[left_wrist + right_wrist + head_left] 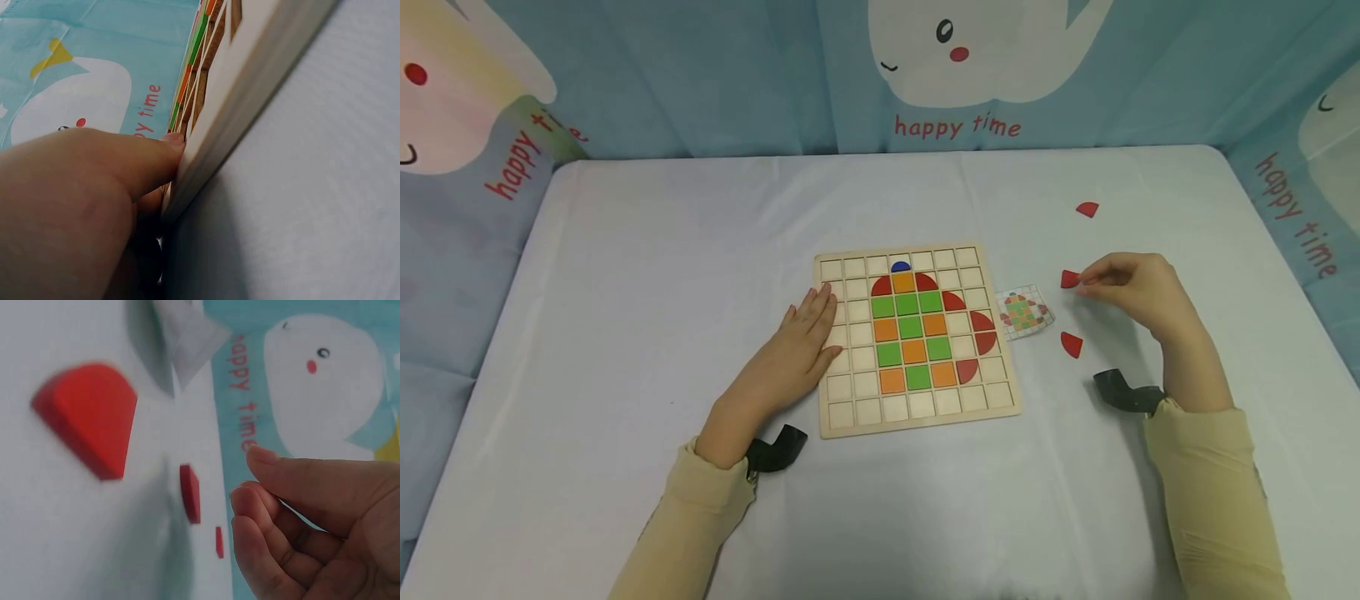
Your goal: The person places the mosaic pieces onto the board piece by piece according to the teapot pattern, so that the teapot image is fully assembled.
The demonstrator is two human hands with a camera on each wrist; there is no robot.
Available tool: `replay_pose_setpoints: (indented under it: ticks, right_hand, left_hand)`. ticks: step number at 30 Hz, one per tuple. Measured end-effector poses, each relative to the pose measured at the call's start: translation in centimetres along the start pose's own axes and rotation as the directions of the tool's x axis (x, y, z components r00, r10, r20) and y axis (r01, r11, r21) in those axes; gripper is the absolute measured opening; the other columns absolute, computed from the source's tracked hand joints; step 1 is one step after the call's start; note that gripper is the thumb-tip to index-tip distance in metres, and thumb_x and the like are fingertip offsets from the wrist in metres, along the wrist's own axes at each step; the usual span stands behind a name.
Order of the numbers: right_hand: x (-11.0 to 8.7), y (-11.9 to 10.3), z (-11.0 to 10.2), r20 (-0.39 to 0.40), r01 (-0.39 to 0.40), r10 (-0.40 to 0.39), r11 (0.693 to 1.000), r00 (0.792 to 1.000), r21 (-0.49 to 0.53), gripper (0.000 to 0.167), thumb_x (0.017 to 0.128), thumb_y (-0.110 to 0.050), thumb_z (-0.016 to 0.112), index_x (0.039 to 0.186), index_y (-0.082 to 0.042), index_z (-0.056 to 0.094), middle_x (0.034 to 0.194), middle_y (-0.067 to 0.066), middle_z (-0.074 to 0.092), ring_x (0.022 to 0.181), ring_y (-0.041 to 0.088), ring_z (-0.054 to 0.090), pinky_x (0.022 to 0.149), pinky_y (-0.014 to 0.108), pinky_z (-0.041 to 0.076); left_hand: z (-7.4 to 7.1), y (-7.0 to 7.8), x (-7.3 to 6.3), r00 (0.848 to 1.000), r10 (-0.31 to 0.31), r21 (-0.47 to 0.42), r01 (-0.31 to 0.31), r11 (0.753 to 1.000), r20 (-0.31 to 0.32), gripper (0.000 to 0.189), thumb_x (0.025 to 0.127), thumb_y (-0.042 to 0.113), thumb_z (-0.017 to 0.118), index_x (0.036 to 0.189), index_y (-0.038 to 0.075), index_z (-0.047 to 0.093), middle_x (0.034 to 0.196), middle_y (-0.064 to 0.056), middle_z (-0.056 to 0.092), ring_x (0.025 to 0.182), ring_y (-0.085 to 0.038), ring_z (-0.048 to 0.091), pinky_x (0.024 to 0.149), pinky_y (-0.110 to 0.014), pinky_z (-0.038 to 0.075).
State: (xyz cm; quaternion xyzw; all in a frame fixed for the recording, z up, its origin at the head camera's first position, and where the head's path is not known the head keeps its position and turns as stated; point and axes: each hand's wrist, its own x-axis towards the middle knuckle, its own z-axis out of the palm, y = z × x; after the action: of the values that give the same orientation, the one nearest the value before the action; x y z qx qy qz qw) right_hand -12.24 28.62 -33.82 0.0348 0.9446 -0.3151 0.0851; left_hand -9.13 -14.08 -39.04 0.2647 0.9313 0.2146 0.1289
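A wooden grid board lies on the white table, with green, orange, red and blue tiles in its cells. My left hand rests on the board's left side, fingers stretched over the border; the left wrist view shows the thumb against the rim. To the right of the board, my right hand is beside a red quarter-circle tile, its fingertips overlapping it in the head view. In the right wrist view, a gap separates thumb and fingers, and nothing is between them. Another red tile shows large there.
A small pattern card lies by the board's right edge. Further red quarter-circle tiles lie farther back and nearer on the right. A printed blue curtain hangs behind the table. Black camera mounts jut from both wrists.
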Motion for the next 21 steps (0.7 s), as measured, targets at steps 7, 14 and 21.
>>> replay_pose_setpoints:
  ticks: [7, 14, 21]
  right_hand:
    - [1.1, 1.6, 0.1, -0.025, -0.041, 0.041, 0.999, 0.999, 0.0, 0.029, 0.085, -0.024, 0.072, 0.103, -0.001, 0.068, 0.085, 0.008, 0.068, 0.08, 0.016, 0.054, 0.067, 0.022, 0.042]
    - [2.6, 3.6, 0.6, -0.037, -0.035, 0.038, 0.998, 0.999, 0.06, 0.033, 0.081, -0.033, 0.075, 0.1, -0.007, 0.068, 0.082, 0.001, 0.069, 0.078, 0.013, 0.058, 0.057, 0.016, 0.042]
    - [2.4, 2.1, 0.6, -0.063, -0.064, 0.067, 0.997, 0.996, 0.05, 0.024, 0.083, -0.015, 0.073, 0.101, 0.0, 0.068, 0.082, 0.006, 0.069, 0.071, 0.006, 0.057, 0.059, 0.014, 0.044]
  left_hand:
    - [0.0, 0.1, 0.0, 1.0, -0.001, -0.002, 0.001, 1.0, 0.003, 0.063, 0.1, 0.023, 0.045, 0.147, -0.007, 0.015, 0.156, -0.017, 0.004, 0.143, -0.031, 0.001, 0.113, -0.05, 0.008]
    - [0.0, 0.1, 0.1, 1.0, -0.002, -0.004, 0.002, 1.0, 0.005, 0.063, 0.1, 0.023, 0.045, 0.146, -0.008, 0.015, 0.156, -0.018, 0.004, 0.143, -0.032, 0.002, 0.113, -0.05, 0.009]
    - [0.1, -0.1, -0.3, 1.0, -0.021, -0.006, 0.021, 1.0, 0.003, 0.064, 0.1, 0.023, 0.045, 0.146, -0.008, 0.015, 0.156, -0.018, 0.004, 0.143, -0.031, 0.003, 0.113, -0.05, 0.01]
